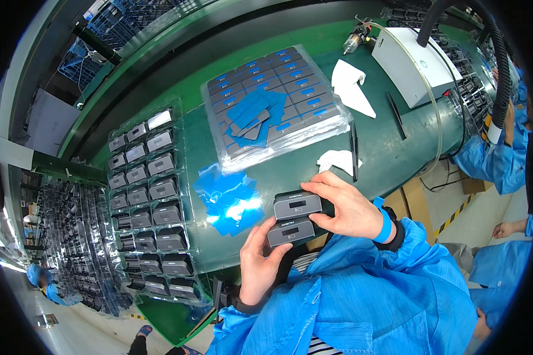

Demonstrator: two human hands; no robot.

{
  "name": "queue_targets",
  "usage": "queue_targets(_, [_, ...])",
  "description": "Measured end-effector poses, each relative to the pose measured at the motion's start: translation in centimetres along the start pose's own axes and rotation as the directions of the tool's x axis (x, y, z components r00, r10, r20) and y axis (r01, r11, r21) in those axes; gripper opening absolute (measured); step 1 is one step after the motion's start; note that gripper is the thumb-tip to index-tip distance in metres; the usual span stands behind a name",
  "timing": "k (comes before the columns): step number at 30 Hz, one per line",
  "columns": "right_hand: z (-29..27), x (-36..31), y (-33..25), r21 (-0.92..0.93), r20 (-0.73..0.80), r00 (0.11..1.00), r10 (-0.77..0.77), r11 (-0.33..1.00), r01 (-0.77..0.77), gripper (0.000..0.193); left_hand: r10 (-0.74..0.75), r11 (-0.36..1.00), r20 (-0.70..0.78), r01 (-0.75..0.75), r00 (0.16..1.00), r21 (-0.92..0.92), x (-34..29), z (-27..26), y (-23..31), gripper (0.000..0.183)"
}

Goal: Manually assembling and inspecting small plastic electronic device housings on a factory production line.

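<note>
Near the green bench's edge, the left hand pinches the nearer grey casing between thumb and fingers; the right hand pinches the farther grey casing just beyond it. Blue film sheets lie left of them. Farther left stands a clear tray of similar casings; far right, a white cloth.

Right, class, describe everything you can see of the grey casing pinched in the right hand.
The grey casing is a wide, low block with a matt face that looks like plastic or metal. Its darker upper side carries pale lettering; the face has a dark rectangular window and a small pale symbol. The right hand pinches its right end between thumb and fingers. It sits just above a similar second casing in the picture; whether they touch is unclear.
</note>
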State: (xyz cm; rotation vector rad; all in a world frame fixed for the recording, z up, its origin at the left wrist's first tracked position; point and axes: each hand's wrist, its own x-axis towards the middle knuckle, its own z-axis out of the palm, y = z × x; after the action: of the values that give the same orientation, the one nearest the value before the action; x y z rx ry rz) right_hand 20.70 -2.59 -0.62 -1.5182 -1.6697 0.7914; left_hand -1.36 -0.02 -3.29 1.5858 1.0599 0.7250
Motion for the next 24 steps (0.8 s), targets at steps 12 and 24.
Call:
queue_targets(12, [-0.03,0.01,0.09,0.007,0.005,1.000,0.012,1.000,-0.012,0.054,0.004,1.000,0.002,-0.004,1.000,-0.013,0.02,0.01,0.01,0.057])
queue_targets(24, [-0.70,0.13,0.37,0.090,-0.027,0.998,-0.054,0.994,0.056,0.053,0.020,1.000,-0.007,-0.021,1.000,-0.014,-0.06,0.03,-0.12,0.057])
